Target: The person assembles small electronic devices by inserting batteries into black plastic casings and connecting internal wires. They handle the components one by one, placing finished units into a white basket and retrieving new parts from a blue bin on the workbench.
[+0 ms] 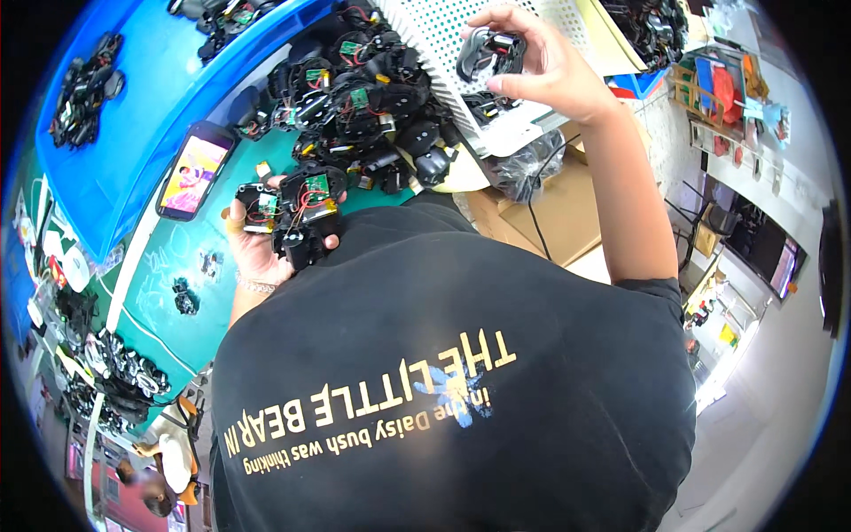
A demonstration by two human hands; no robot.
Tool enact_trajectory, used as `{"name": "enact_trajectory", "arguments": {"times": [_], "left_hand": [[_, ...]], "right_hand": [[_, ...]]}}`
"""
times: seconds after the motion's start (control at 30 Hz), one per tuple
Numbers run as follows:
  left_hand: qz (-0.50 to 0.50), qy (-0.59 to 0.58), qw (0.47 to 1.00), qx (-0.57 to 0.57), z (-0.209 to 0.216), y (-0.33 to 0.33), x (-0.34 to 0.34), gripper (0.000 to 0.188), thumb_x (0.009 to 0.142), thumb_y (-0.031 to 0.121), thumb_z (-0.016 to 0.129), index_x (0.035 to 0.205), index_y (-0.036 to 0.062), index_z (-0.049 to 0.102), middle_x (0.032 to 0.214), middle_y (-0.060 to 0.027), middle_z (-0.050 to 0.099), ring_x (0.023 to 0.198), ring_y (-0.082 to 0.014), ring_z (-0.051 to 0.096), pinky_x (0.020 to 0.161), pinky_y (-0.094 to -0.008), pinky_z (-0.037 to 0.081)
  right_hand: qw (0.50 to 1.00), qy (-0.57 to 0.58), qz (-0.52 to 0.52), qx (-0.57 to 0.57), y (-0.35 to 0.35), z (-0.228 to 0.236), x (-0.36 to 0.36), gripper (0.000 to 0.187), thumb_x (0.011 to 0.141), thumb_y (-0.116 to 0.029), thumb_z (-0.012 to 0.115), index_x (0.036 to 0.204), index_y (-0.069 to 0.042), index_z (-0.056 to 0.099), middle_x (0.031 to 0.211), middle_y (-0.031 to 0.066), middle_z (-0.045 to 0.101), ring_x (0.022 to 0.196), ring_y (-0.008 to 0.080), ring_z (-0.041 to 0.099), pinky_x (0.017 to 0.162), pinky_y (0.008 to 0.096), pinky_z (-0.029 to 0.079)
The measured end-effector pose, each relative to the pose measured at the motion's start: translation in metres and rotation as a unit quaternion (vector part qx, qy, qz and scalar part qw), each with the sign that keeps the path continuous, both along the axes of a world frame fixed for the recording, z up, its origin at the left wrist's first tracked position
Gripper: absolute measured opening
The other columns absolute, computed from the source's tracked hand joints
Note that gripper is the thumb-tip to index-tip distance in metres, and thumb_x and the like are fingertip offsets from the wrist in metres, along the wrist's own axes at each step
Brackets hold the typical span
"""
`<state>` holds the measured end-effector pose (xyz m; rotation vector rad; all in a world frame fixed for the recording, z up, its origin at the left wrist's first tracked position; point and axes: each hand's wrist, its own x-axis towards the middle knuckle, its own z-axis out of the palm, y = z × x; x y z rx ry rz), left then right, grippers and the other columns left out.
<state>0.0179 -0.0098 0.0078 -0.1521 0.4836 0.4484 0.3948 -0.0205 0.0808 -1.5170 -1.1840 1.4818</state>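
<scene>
My left hand (258, 253), palm up and close to my body, is closed around black plastic housings (306, 199). Green circuit boards, red wires and a small silvery battery show in them. At the upper right, my right hand (563, 75) pinches a black curved plastic part (490, 55) between thumb and fingers. That part is over a white perforated basket (434, 40); more black parts (490, 107) lie in the basket below it. A large heap of similar black housings (355, 93) with boards and wires lies between my hands.
A phone (194, 170) with a lit screen leans by a blue bin (115, 195) at left. Small black scraps (185, 297) lie on the green mat (160, 275). Cardboard (550, 213) and a clear plastic bag (526, 168) are below the basket. Another person (173, 461) sits at lower left.
</scene>
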Motion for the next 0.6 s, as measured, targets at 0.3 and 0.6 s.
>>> {"name": "enact_trajectory", "arguments": {"times": [0.3,0.6], "left_hand": [[0.050,0.005,0.999,-0.006,0.005,-0.009,-0.034,0.074,0.073,0.059,0.066,0.131,0.0176,0.047,0.135,-0.0204,0.043,0.125,-0.0424,0.037,0.070,-0.0541,0.045],[0.093,-0.020,0.995,0.000,0.003,-0.017,-0.052,0.057,0.079,0.056,0.060,0.121,0.0167,0.053,0.135,-0.0224,0.043,0.123,-0.0471,0.037,0.071,-0.0559,0.045]], "right_hand": [[0.953,-0.109,0.117,0.259,0.023,0.034,-0.082,0.068,0.067,-0.008,0.072,0.127,0.000,0.041,0.115,0.0119,0.052,0.104,0.0183,0.051,0.093,0.0319,0.040],[0.875,-0.205,0.134,0.417,0.031,0.061,-0.127,0.066,0.069,-0.018,0.072,0.126,-0.004,0.040,0.113,0.0106,0.056,0.099,0.0210,0.055,0.087,0.0337,0.045]]}}
